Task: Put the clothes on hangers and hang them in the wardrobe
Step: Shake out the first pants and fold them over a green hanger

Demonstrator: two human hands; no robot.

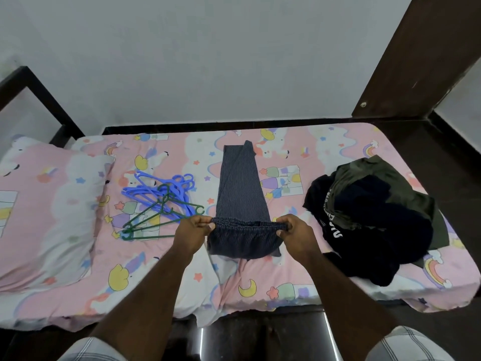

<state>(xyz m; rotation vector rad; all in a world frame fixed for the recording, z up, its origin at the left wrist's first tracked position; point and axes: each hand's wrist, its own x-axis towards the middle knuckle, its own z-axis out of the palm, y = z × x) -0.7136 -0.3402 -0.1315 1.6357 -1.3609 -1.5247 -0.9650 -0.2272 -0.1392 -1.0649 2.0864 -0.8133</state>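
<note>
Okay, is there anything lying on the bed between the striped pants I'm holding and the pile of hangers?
Nothing visible. Both hands, left hand and right hand, grip the striped pants at the waistband, and only bare bedsheet lies between them and the hangers just left. The clothes pile sits on the other side.

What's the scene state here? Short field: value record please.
setting: bed with pink cartoon sheet, pillow at left
held item: striped dark trousers, laid lengthwise, legs pointing toward the wall
left hand: pinches waistband at its left end
right hand: pinches waistband at its right end
hangers: blue hangers and green hangers in a loose pile left of the trousers, untouched
clothes pile: dark and olive garments, right of the trousers
wardrobe: not identifiable in view
</note>
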